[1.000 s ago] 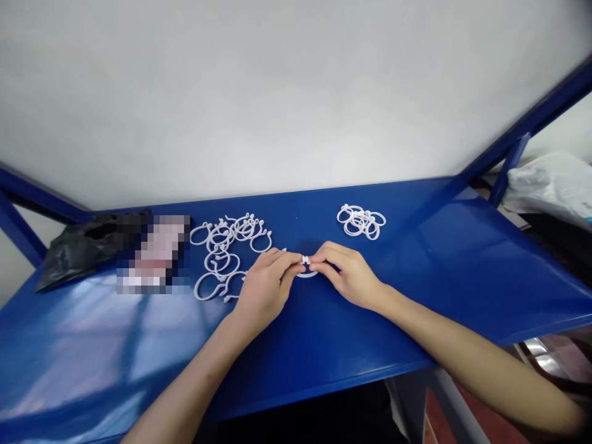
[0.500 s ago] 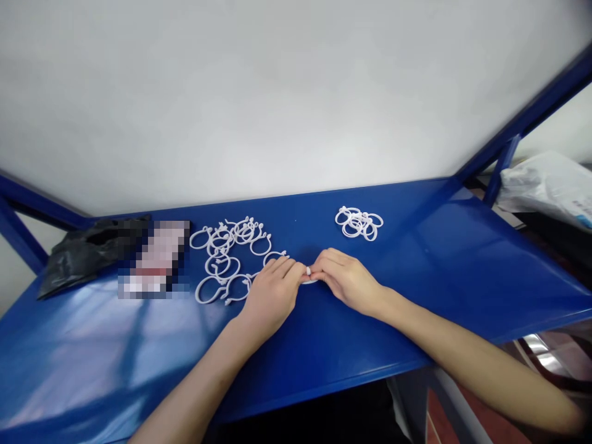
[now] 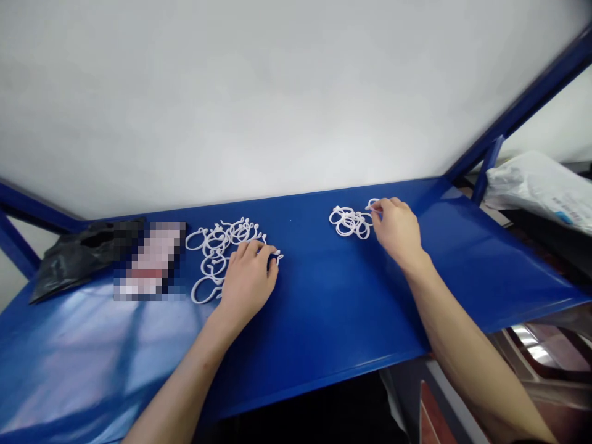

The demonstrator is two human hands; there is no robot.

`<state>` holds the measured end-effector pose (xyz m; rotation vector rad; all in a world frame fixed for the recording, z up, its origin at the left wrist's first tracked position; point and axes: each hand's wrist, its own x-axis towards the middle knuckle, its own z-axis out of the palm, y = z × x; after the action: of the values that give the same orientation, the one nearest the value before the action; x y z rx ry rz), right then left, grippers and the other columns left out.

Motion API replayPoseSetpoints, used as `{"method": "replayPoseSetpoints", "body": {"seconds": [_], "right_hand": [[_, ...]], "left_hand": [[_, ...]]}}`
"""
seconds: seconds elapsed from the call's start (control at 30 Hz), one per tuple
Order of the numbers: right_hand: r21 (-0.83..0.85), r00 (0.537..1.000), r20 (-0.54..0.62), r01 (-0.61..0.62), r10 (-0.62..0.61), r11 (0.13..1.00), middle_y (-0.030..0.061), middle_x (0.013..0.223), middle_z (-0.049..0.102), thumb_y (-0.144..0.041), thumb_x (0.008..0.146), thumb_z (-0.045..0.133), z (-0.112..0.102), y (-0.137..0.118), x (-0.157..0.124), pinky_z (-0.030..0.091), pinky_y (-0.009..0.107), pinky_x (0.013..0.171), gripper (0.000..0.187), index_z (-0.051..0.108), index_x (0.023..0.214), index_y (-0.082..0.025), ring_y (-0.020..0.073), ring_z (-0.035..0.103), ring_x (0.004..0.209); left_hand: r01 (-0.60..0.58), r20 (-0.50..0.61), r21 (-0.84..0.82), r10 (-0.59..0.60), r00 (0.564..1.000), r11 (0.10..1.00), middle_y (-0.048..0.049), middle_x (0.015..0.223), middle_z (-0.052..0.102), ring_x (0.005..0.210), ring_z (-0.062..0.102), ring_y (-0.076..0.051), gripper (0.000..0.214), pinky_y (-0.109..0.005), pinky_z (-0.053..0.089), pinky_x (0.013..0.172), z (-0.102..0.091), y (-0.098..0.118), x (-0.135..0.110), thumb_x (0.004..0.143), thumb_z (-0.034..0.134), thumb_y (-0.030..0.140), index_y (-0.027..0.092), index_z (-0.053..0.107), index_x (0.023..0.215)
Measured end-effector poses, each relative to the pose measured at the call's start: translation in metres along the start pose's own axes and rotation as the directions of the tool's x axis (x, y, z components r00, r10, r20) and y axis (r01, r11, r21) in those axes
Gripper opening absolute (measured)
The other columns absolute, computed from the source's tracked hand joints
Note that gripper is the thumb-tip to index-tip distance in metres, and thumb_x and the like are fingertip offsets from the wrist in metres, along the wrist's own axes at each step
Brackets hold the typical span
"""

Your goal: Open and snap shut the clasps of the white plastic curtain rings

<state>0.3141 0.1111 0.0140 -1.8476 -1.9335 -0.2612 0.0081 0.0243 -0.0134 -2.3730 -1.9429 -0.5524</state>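
Note:
White plastic curtain rings (image 3: pixel 203 290), open loops with small knobbed or eyelet ends, lie in a loose group at the left. My left hand (image 3: pixel 250 274) is over the right side of this group, thumb and fingers apart around one ring whose ends (image 3: pixel 278 254) show past the fingertips. Whether it touches that ring is hidden. Further right, my right hand (image 3: pixel 398 229) pinches another white ring (image 3: pixel 374 202) between thumb and fingers. It holds this ring at the right edge of a smaller heap of rings (image 3: pixel 346 222), which look closed.
On the blue table (image 3: pixel 314 320), a crumpled black plastic bag (image 3: pixel 69 259) and a blurred-out flat item (image 3: pixel 157 253) lie at the left. A pale wall (image 3: pixel 277 111) rises behind. Blue frame bars (image 3: pixel 490 166) stand at the right, beside a white plastic bag (image 3: pixel 541 185).
My hands, together on one ring at mid-table before, have parted. The right hand carried the ring to the right-hand heap; the left let go and moved left over the loose rings.

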Motion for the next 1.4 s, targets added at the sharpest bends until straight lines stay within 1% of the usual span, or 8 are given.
{"method": "replayPoseSetpoints", "body": {"seconds": [0.27,0.67,0.77,0.83,0.93,1.0,1.2,1.4], "right_hand": [[0.057,0.983,0.152,-0.113,0.103,0.992,0.0099,0.097,0.072,-0.027,0.093,0.056,0.003,0.001,0.001,0.047,0.035,0.069,0.021,0.075,0.099,-0.020,0.0236,0.064,0.081],[0.211,0.986,-0.161,0.075,-0.041,0.975,0.0097,0.096,0.073,-0.026,0.095,0.053,-0.001,-0.012,-0.003,0.050,0.044,0.082,0.022,0.073,0.098,-0.018,0.0271,0.058,0.094],[0.404,0.967,-0.150,0.251,-0.207,0.880,0.0074,0.097,0.073,-0.030,0.099,0.053,-0.006,-0.037,-0.018,0.051,0.040,0.087,0.021,0.071,0.102,-0.019,0.0219,0.062,0.090],[0.593,0.929,-0.012,0.304,-0.370,0.745,0.0055,0.097,0.072,-0.033,0.099,0.056,-0.007,-0.056,-0.034,0.053,0.034,0.080,0.020,0.069,0.108,-0.020,0.0171,0.065,0.082],[0.799,0.820,0.185,0.195,-0.541,0.569,0.0030,0.098,0.071,-0.035,0.098,0.060,-0.005,-0.079,-0.058,0.054,0.028,0.074,0.021,0.064,0.113,-0.020,0.0136,0.067,0.081],[0.851,0.791,0.235,0.113,-0.565,0.513,0.0005,0.090,0.070,-0.033,0.098,0.060,-0.001,-0.087,-0.068,0.054,0.026,0.071,0.016,0.062,0.107,-0.021,0.0126,0.067,0.077],[0.877,0.891,0.089,0.142,-0.444,0.459,0.0011,0.091,0.069,-0.027,0.100,0.054,0.010,-0.087,-0.072,0.056,0.027,0.070,0.022,0.056,0.122,-0.021,0.0127,0.068,0.077],[0.840,0.846,-0.030,0.310,-0.533,0.445,0.0044,0.101,0.072,-0.021,0.102,0.052,0.011,-0.085,-0.069,0.058,0.030,0.079,0.020,0.065,0.117,-0.022,0.0150,0.069,0.089]], "left_hand": [[0.026,-0.009,0.004,-0.026,1.000,1.000,-0.0117,0.106,0.067,0.104,0.058,-0.032,0.024,-0.047,0.046,0.090,-0.001,-0.001,0.000,0.094,0.049,0.024,0.019,0.070,0.105],[0.040,-0.054,-0.007,-0.040,0.998,0.999,-0.0091,0.096,0.069,0.095,0.057,-0.030,0.017,-0.045,0.044,0.084,-0.003,0.002,0.000,0.095,0.052,0.027,0.020,0.066,0.091],[0.029,-0.123,-0.097,-0.041,0.992,0.995,-0.0064,0.094,0.070,0.093,0.057,-0.026,0.014,-0.042,0.043,0.086,-0.007,0.006,0.000,0.096,0.053,0.027,0.021,0.063,0.089],[0.009,-0.172,-0.159,-0.037,0.984,0.987,-0.0044,0.089,0.070,0.090,0.059,-0.024,0.013,-0.040,0.043,0.085,-0.008,0.010,0.000,0.095,0.054,0.027,0.021,0.060,0.085],[-0.048,-0.222,-0.235,-0.006,0.975,0.971,-0.0013,0.080,0.068,0.082,0.061,-0.020,0.017,-0.035,0.044,0.080,-0.009,0.015,-0.001,0.094,0.057,0.026,0.022,0.057,0.078],[-0.078,-0.235,-0.298,0.006,0.972,0.951,0.0000,0.077,0.067,0.078,0.061,-0.017,0.016,-0.032,0.045,0.076,-0.009,0.016,-0.002,0.094,0.058,0.026,0.021,0.058,0.078],[0.056,-0.083,-0.548,-0.120,0.989,0.835,0.0019,0.083,0.072,0.069,0.063,-0.013,0.010,-0.025,0.048,0.063,-0.011,0.017,-0.002,0.091,0.066,0.029,0.022,0.066,0.098],[0.012,-0.068,-0.618,-0.069,0.995,0.786,0.0025,0.081,0.073,0.068,0.065,-0.012,0.004,-0.024,0.051,0.067,-0.009,0.023,-0.003,0.091,0.066,0.025,0.022,0.068,0.093]]}}
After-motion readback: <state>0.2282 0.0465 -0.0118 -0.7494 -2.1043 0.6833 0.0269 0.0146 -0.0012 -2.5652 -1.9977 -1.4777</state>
